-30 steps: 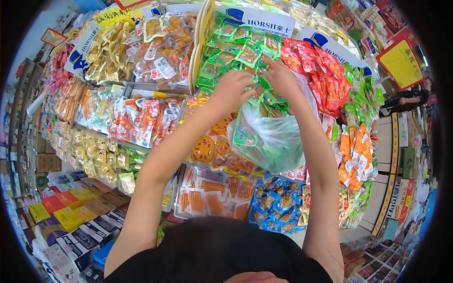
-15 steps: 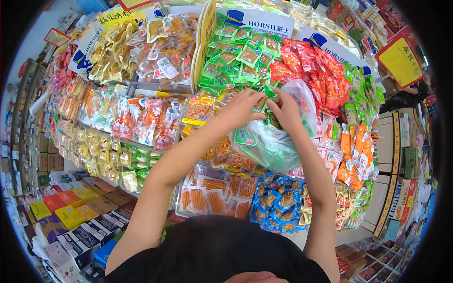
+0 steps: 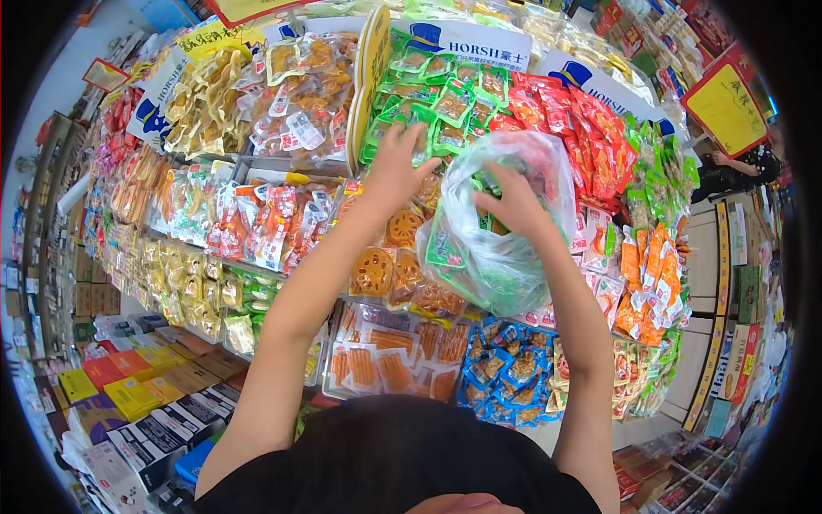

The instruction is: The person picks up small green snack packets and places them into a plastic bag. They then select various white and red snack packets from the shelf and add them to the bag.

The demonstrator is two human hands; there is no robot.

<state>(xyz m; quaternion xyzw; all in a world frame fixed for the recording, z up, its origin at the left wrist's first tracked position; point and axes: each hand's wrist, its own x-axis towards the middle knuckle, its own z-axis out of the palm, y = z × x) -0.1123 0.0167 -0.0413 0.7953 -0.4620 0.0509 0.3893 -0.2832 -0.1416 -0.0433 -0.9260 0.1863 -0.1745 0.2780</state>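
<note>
Tiered display stand [image 3: 265, 164], open bins stepping down toward the near side.

Top tier, left to right: pale yellow packets [image 3: 205, 103], clear packs of brown snack [image 3: 304, 86], a yellow divider card [image 3: 370, 68], green packets [image 3: 445, 94], red packets [image 3: 582, 120]. HORSH sign cards [image 3: 467, 43] stand along the far rim.

Middle tier: red-and-clear packs [image 3: 257, 218] at left, lotus-root slice packs [image 3: 377, 270] beside them to the right.

Near tier: small yellow-green packs [image 3: 197, 291] at left, orange stick packs [image 3: 377, 360] in the centre, blue packets [image 3: 505, 377] to their right.

Right end: orange packets [image 3: 651, 274] heaped down the side.
</note>
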